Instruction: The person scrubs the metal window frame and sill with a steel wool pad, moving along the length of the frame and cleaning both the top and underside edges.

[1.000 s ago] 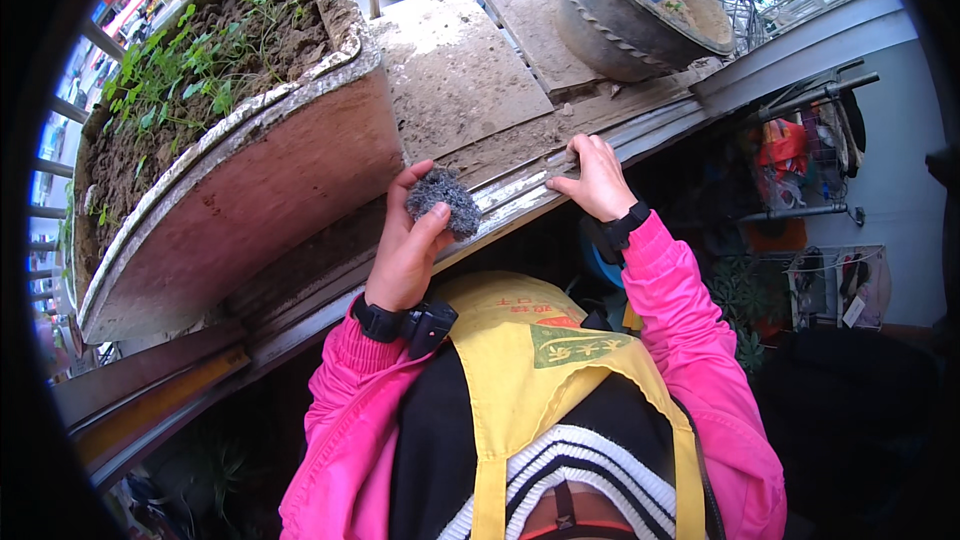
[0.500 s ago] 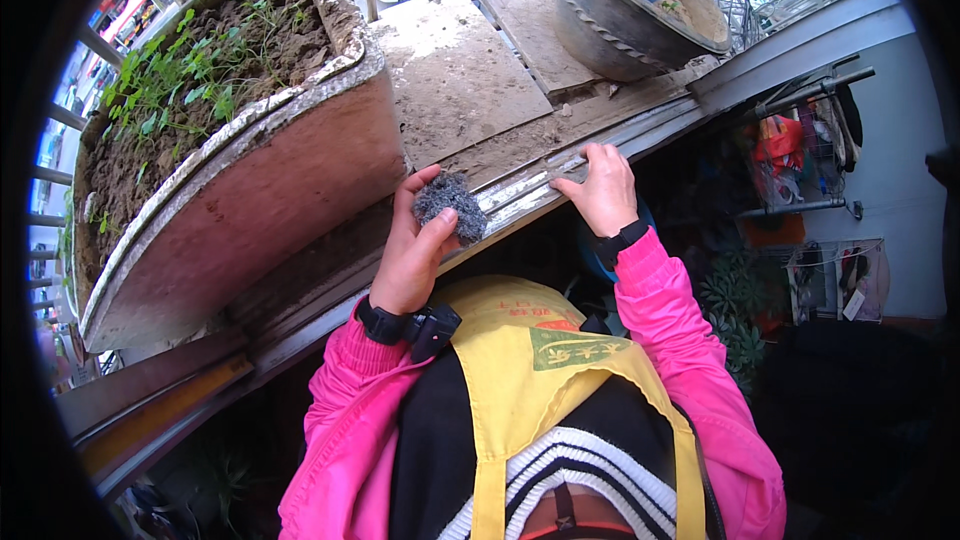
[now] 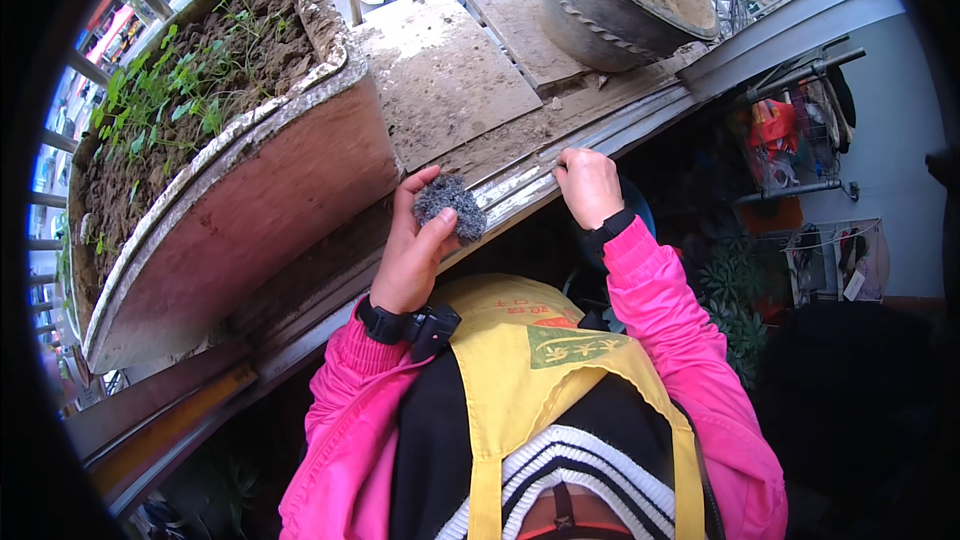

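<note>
My left hand (image 3: 405, 265) is closed round a dark grey, wiry clump that looks like a steel wool scrubber (image 3: 450, 210), with the thumb across its front. It is held just above the near edge of a worn window track (image 3: 512, 198) with flaking white paint. Farther right along that track is my right hand (image 3: 592, 188). Its thumb and fingers are pinched together at the rail; whether anything small sits between them is hidden.
A pinkish planter (image 3: 290, 195) with soil and green seedlings fills the left. Dusty boards (image 3: 450, 80) lie beyond the track, and a grey pot (image 3: 610, 20) holding a blue basin stands on them. Railing bars line the outer side. A wire rack (image 3: 800, 135) hangs at right.
My right hand has drawn its thumb and fingers together and shifted slightly left and nearer. My left hand still grips the scrubber in place. The view has tilted slightly.
</note>
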A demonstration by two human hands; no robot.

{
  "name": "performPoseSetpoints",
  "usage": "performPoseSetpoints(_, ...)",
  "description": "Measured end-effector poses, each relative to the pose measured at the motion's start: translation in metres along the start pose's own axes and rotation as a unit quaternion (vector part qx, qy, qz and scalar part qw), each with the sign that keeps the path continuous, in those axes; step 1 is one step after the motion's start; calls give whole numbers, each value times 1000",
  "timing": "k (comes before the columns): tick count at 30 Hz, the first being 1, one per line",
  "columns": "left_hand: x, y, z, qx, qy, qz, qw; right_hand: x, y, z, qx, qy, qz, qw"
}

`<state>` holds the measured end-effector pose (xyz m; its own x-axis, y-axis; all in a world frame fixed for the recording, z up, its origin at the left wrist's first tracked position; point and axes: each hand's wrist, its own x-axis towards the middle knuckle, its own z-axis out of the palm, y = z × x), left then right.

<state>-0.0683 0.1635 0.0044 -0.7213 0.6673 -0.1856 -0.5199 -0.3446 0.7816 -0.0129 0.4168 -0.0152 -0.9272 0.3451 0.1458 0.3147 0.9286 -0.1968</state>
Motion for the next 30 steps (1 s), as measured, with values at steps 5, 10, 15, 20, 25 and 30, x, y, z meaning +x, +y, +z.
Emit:
performPoseSetpoints(5, 1, 0, 2, 9, -3, -4, 1000, 5, 6, 2, -26, 1, -31, 999)
performPoseSetpoints(10, -2, 1, 2, -6, 3, 9, 1000, 18, 21, -9, 58, -53, -68, 995)
performPoseSetpoints(15, -3, 4, 6, -4, 14, 22, 1000, 33, 34, -21, 123, -106, -31, 986)
performPoseSetpoints(20, 5, 1, 15, -4, 8, 26, 1000, 43, 55, -50, 221, -102, 12, 970)
performPoseSetpoints(25, 27, -2, 35, 14, -7, 20, 1000, 65, 73, -101, 271, -5, -23, 962)
performPoseSetpoints(30, 43, -3, 51, 7, -10, 30, 999, 109, 106, -161, 293, 95, -56, 950)
